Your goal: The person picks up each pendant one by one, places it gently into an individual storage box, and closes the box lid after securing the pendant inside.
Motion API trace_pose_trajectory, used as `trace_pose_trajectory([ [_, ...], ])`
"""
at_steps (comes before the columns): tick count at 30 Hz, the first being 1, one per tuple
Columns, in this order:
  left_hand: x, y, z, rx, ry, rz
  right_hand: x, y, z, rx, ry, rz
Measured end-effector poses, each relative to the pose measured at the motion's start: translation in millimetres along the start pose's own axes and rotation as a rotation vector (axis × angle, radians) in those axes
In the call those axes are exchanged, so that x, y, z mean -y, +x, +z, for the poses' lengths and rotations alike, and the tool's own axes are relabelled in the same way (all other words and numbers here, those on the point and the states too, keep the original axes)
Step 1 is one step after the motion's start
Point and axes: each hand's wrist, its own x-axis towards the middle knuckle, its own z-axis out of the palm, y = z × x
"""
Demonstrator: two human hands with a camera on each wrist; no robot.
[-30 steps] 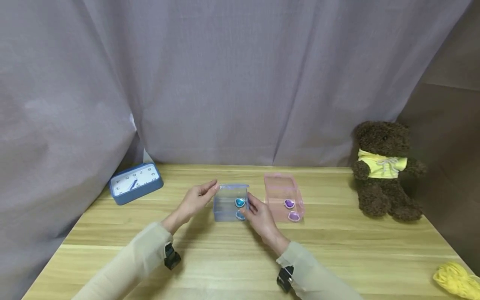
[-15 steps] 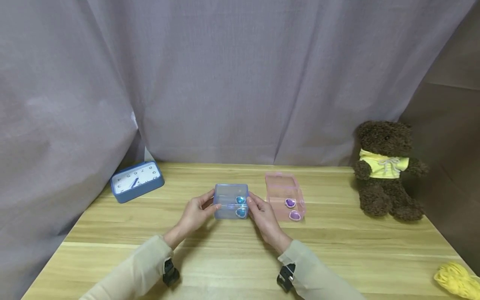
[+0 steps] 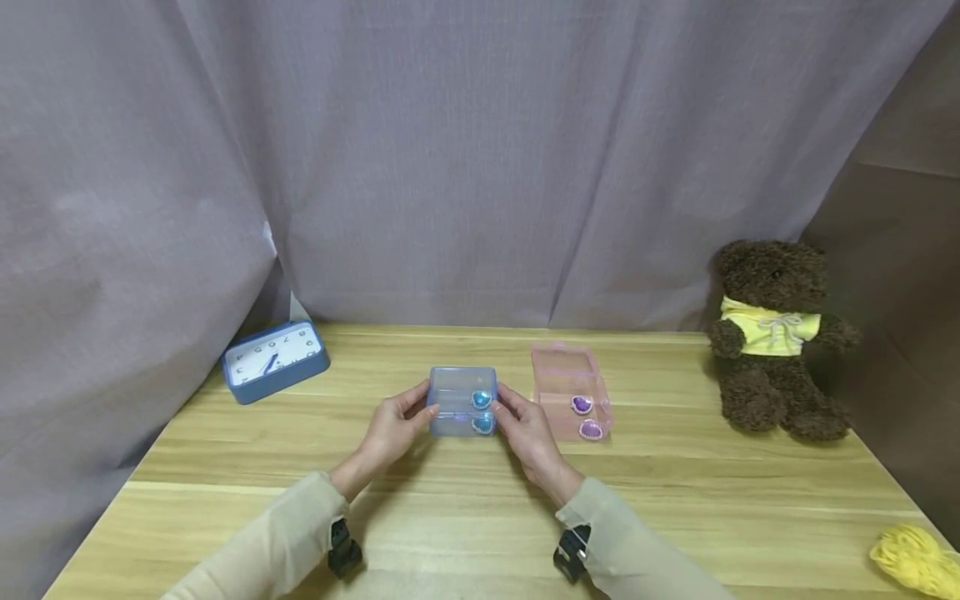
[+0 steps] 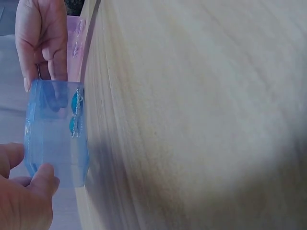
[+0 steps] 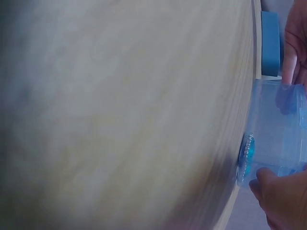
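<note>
A see-through blue plastic box (image 3: 461,379) sits on the table with its lid down, held at both ends. Inside, at its right end, lie two blue gems (image 3: 482,399) edged with silvery beads. My left hand (image 3: 393,425) grips the left end, thumb at the near side and fingers behind. The right hand (image 3: 531,433) holds the opposite end the same way. In the left wrist view, the gems (image 4: 74,101) show through the wall of the box (image 4: 57,148). From the right wrist, the thumb of the right hand (image 5: 283,196) presses on the box (image 5: 273,115).
Right of the blue box lies a pink see-through box (image 3: 555,383), lid tipped back, with two purple gems (image 3: 581,405). A blue clock (image 3: 276,360) lies at the left. A brown teddy bear (image 3: 776,333) sits at the right, and yellow yarn (image 3: 911,557) lies near the front right.
The blue box's lid has come down from its raised position. My left hand has moved from the lid edge to grip the box's left end; the right hand stays at its end.
</note>
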Motion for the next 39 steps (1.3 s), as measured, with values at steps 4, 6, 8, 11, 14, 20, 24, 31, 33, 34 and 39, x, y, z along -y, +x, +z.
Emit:
trace_pose_trajectory([
  [4, -0.5, 0.2, 1.6, -0.015, -0.011, -0.003, 1, 0, -1, -0.004, -0.043, -0.02],
  [6, -0.9, 0.3, 2.0, -0.017, -0.006, -0.007, 1, -1, -2, -0.004, -0.061, -0.023],
  [8, -2.1, 0.6, 2.3, -0.017, -0.001, -0.015, 2, -1, -2, -0.003, -0.085, -0.033],
  [11, -4.4, 1.9, 2.5, -0.016, 0.006, -0.026, 3, 0, -2, -0.002, -0.101, -0.051],
  [14, -7.2, 3.9, 2.9, -0.019, 0.011, -0.045, 3, 1, -1, -0.004, -0.102, -0.069],
  [20, -10.3, 6.7, 5.8, -0.024, 0.015, -0.079, 1, 1, -1, -0.014, -0.078, -0.057],
  [24, -10.9, 6.6, 6.7, -0.014, 0.016, -0.117, -2, 1, 0, -0.018, -0.056, -0.039],
  [31, -11.3, 7.4, 5.8, -0.007, -0.002, -0.143, -1, 1, -1, -0.011, -0.016, -0.021],
  [33, -10.7, 7.3, 4.8, -0.01, -0.02, -0.159, 1, 0, -1, -0.003, -0.014, -0.01],
  [34, -10.5, 7.1, 4.1, -0.01, -0.028, -0.165, 2, 0, -1, 0.0, -0.011, -0.003],
  [39, -12.1, 6.9, -2.1, -0.011, -0.038, -0.178, 11, -2, -3, 0.0, -0.049, -0.018],
])
